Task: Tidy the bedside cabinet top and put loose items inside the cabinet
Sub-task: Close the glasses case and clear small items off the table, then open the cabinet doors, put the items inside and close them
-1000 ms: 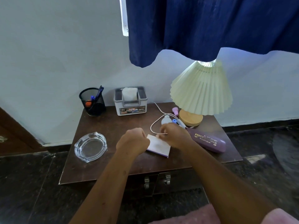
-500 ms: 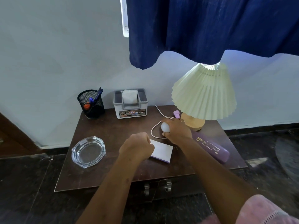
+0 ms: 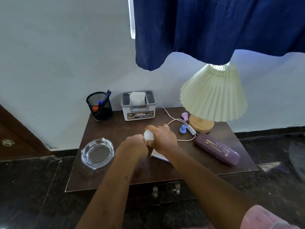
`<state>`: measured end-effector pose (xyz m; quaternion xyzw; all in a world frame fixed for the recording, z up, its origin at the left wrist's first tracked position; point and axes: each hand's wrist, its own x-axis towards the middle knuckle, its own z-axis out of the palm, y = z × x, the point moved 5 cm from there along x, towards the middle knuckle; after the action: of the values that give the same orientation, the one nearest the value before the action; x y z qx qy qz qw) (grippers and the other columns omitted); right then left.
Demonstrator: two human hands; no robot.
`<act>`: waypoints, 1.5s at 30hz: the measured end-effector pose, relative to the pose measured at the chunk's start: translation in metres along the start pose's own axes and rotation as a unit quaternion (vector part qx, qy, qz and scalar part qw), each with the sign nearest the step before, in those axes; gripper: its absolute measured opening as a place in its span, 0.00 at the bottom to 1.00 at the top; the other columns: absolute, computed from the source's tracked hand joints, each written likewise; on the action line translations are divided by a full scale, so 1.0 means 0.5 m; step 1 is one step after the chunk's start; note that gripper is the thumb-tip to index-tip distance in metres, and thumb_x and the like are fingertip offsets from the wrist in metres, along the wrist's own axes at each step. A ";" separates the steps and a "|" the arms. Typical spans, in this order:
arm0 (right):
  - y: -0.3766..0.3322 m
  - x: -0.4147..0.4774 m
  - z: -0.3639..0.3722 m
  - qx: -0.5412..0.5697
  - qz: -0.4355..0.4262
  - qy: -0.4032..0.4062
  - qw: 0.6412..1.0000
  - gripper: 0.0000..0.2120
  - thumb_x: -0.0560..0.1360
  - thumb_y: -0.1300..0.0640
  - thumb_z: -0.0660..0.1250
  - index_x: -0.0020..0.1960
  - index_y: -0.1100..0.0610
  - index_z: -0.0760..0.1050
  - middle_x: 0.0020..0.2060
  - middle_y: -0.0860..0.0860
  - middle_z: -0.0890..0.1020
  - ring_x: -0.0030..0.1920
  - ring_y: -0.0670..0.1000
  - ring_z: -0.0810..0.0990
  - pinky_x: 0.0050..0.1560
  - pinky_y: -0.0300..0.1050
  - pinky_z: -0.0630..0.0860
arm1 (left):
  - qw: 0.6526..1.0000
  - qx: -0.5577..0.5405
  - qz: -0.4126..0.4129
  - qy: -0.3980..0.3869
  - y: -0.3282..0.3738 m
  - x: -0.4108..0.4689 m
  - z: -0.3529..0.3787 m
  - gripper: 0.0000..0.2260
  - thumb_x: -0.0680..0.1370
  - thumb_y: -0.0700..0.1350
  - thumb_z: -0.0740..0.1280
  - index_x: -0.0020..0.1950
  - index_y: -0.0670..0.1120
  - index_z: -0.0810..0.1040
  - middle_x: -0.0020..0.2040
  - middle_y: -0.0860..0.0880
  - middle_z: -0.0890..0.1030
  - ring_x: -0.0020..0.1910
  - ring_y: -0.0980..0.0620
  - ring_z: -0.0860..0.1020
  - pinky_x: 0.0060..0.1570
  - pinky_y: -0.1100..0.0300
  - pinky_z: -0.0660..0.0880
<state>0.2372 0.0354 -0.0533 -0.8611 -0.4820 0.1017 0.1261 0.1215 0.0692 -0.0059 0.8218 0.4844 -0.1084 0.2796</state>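
My right hand (image 3: 162,138) is closed around a small white rounded bottle (image 3: 148,135), held just above the middle of the dark brown cabinet top (image 3: 118,176). My left hand (image 3: 133,147) is a fist right beside it, touching the bottle's lower side; what it holds, if anything, is hidden. A white notepad (image 3: 159,156) lies under my right wrist, mostly covered. A blue cap (image 3: 182,128) and a pink cap (image 3: 185,116) stand near the lamp base. A purple glasses case (image 3: 217,149) lies at the right.
A glass ashtray (image 3: 97,153) sits front left. A mesh pen cup (image 3: 99,106) and a tissue box (image 3: 138,105) stand at the back. The pleated lamp (image 3: 212,95) with its cord (image 3: 171,120) is back right. Two door handles (image 3: 165,190) show below the front edge. A blue curtain (image 3: 214,27) hangs overhead.
My right hand picked the white bottle up from beside the cord and carried it left toward my left fist. The blue cap, formerly hidden by the hand, now shows.
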 end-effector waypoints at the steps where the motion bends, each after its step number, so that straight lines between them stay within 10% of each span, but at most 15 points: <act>1: -0.007 0.000 0.003 -0.011 -0.004 0.002 1.000 0.21 0.72 0.45 0.66 0.63 0.44 0.67 0.57 0.52 0.78 0.64 0.57 0.66 0.51 0.51 0.71 | 1.000 0.006 -0.002 -0.007 -0.003 -0.002 0.000 0.16 0.74 0.41 0.64 0.60 0.52 0.75 0.59 0.47 0.75 0.58 0.46 0.75 0.59 0.52 0.74; 17: 0.037 -0.130 -0.026 0.031 0.070 0.083 0.994 0.32 0.67 0.35 0.67 0.67 0.41 0.62 0.57 0.46 0.75 0.60 0.53 0.71 0.52 0.49 0.74 | 0.994 0.051 0.032 -0.091 -0.017 -0.015 0.058 0.13 0.76 0.44 0.63 0.59 0.44 0.78 0.57 0.44 0.81 0.56 0.45 0.80 0.57 0.52 0.76; 20: 0.093 -0.163 -0.037 0.190 0.126 -0.010 0.974 0.10 0.71 0.46 0.68 0.49 0.49 0.76 0.44 0.47 0.80 0.44 0.46 0.77 0.42 0.41 0.73 | 0.932 0.053 0.025 -0.357 -0.042 -0.051 0.158 0.14 0.79 0.40 0.61 0.64 0.42 0.75 0.62 0.43 0.79 0.59 0.46 0.78 0.48 0.57 0.75; 23: 0.148 -0.221 0.008 0.234 0.172 -0.303 0.908 0.08 0.74 0.54 0.64 0.41 0.54 0.80 0.36 0.49 0.82 0.28 0.42 0.76 0.29 0.36 0.69 | 0.899 0.074 0.022 -0.431 -0.053 -0.067 0.242 0.16 0.80 0.42 0.60 0.68 0.44 0.71 0.66 0.45 0.76 0.62 0.45 0.76 0.50 0.55 0.73; 26: 0.218 -0.301 0.084 0.160 0.278 -0.493 0.809 0.06 0.77 0.54 0.61 0.46 0.54 0.76 0.35 0.48 0.79 0.32 0.45 0.75 0.30 0.37 0.69 | 0.906 0.089 0.053 -0.411 -0.029 -0.053 0.298 0.19 0.79 0.43 0.62 0.70 0.43 0.69 0.67 0.42 0.73 0.64 0.43 0.73 0.50 0.53 0.73; 29: 0.251 -0.310 0.149 0.174 0.330 -0.455 0.809 0.05 0.77 0.57 0.63 0.45 0.57 0.76 0.29 0.49 0.76 0.28 0.46 0.73 0.29 0.38 0.70 | 0.930 0.078 0.056 -0.355 -0.006 -0.029 0.331 0.15 0.78 0.41 0.62 0.64 0.39 0.74 0.63 0.40 0.75 0.61 0.42 0.74 0.58 0.52 0.71; 35: 0.216 -0.325 0.260 0.351 0.361 -0.405 0.763 0.14 0.75 0.62 0.64 0.60 0.55 0.72 0.52 0.55 0.75 0.54 0.47 0.74 0.47 0.43 0.70 | 0.961 0.018 -0.028 -0.274 -0.020 -0.027 0.378 0.18 0.77 0.41 0.59 0.68 0.44 0.71 0.65 0.40 0.74 0.61 0.41 0.74 0.58 0.53 0.72; 45: 0.225 -0.398 0.236 0.297 0.255 -0.407 0.826 0.20 0.71 0.65 0.63 0.50 0.38 0.70 0.58 0.48 0.66 0.55 0.52 0.68 0.44 0.44 0.71 | 0.983 -0.114 0.056 -0.132 0.022 -0.115 0.331 0.19 0.73 0.42 0.68 0.64 0.45 0.74 0.60 0.44 0.77 0.59 0.46 0.76 0.59 0.54 0.73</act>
<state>0.1902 -0.1777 -0.1898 -0.7548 -0.1997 0.6094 0.1379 0.1170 -0.0706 -0.1121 0.7891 0.4057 -0.1439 0.4382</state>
